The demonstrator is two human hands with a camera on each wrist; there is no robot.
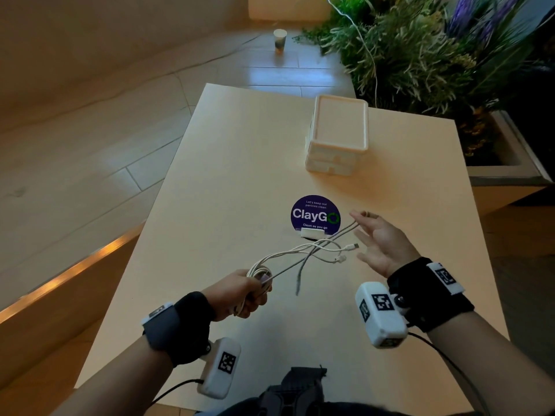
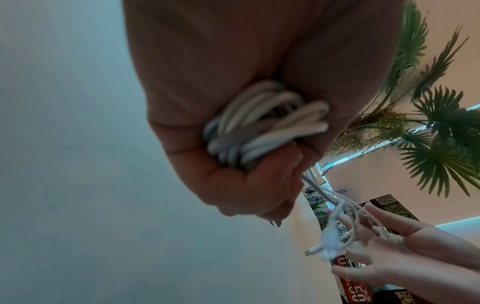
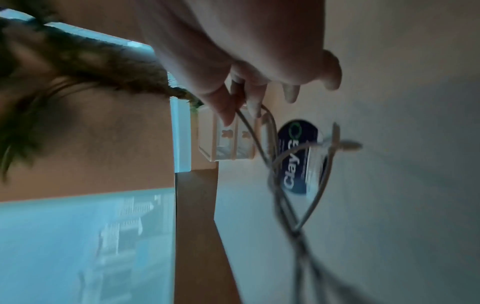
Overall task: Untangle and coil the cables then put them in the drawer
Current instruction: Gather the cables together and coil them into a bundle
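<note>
Left hand [image 1: 240, 295] in the lower middle of the head frame is fisted around a bundle of white cables [image 1: 300, 253]; the left wrist view shows several loops packed into the palm with the fingers [image 2: 259, 185] curled tight over them. Loose strands run up and right from that fist, held above the desk [image 1: 210, 175], crossing each other mid-frame, with two plug ends dangling free just left of the right hand [image 1: 381, 244]. The right hand pinches one strand between thumb and fingertip at the top, its other fingers spread and relaxed. Cables look thin, light, limp and smooth, so they'll sag, spring out of loops and slip through a loose grip; probably best taken near a plug end or right at the crossing, drawing one strand through while the coil stays clamped. Untangling looks midway, coiling partly started, nothing in the drawer yet. The small white drawer unit [image 1: 338, 136] sits upper right of centre on the desk, drawers apparently closed. A round purple ClayGo sign [image 1: 315, 213] stands between the unit and the hands. Pale wood desk, smooth, dim warm light. A leafy plant [image 1: 420, 49] in a planter is at the upper right, a paper cup [image 1: 280, 40] on the tiled floor at the top centre.
</note>
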